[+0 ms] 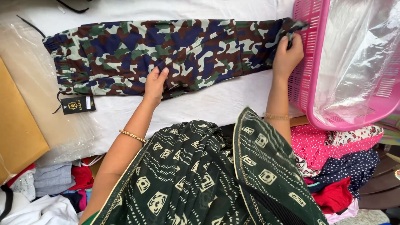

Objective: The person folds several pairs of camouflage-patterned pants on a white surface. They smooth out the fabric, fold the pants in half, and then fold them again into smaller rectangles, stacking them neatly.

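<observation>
A pair of camouflage trousers [125, 50] in green, blue, brown and white lies flat across a white cloth-covered table [216, 104], waist at the left, leg ends at the right. My left hand [155, 83] presses flat on the lower edge of the trousers near the middle, fingers together. My right hand [288, 56] grips the leg end at the right, beside the pink basket. A black hang tag [78, 104] dangles from the waist on a cord.
A pink plastic basket [310, 62] lined with clear plastic film stands at the right. A brown cardboard piece [16, 129] lies at the left on clear plastic sheeting. Piles of folded clothes [341, 166] sit below the table on both sides.
</observation>
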